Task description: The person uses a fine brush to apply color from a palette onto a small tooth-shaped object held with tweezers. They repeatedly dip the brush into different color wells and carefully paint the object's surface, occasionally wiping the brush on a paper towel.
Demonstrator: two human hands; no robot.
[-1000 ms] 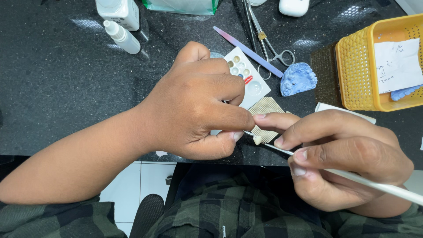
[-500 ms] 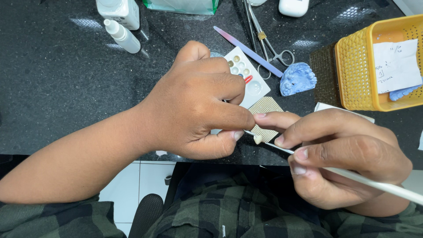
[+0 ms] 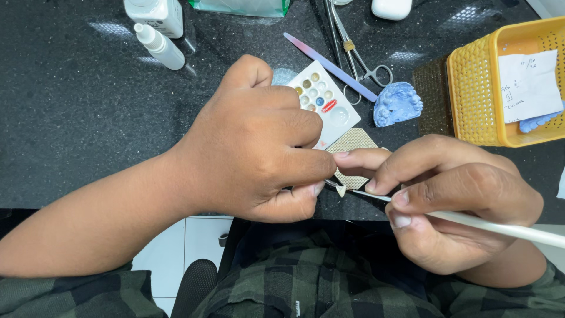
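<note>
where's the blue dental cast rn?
Head view, upper right of centre: the blue dental cast lies on the black countertop, between the forceps and the yellow basket.

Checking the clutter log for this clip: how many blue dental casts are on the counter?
2. One blue dental cast lies on the black counter beside the scissors. A second blue cast sits in the yellow basket, mostly hidden under paper.
</note>
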